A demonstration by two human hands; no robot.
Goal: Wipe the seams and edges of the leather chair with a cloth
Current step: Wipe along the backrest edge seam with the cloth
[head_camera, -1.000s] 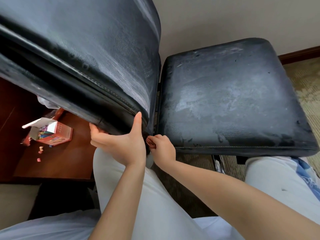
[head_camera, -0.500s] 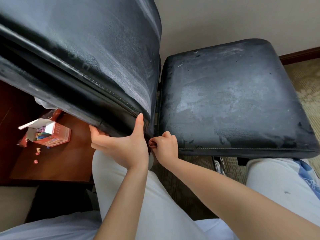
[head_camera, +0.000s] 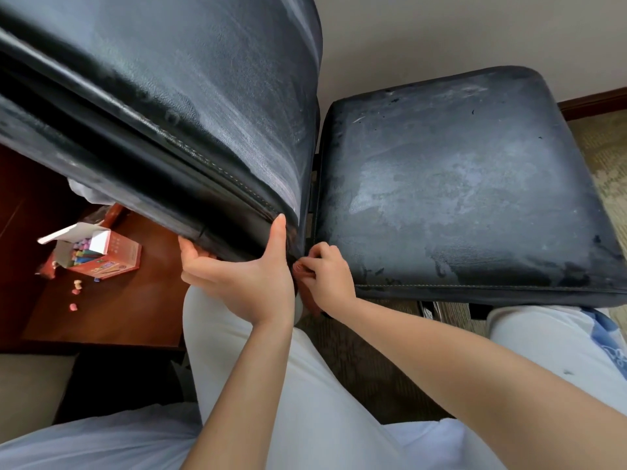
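Fingers of the left hand (head_camera: 247,283) curl under the lower corner of the chair back (head_camera: 163,106), thumb straight up along its edge. Just right of it, the right hand (head_camera: 327,278) pinches a reddish cloth (head_camera: 300,268), pressed into the gap between the back and the seat cushion (head_camera: 458,184) at frame centre. Black leather is dusty, streaked pale, with stitched seams showing. At left, a chalk box (head_camera: 101,254) sits on a wooden table (head_camera: 112,317); carpet (head_camera: 604,157) borders the right.

Furnished rm, home or hotel, patterned carpet (head_camera: 607,157), wood baseboard (head_camera: 592,103), wooden table (head_camera: 129,300) w/ chalk box (head_camera: 108,254)
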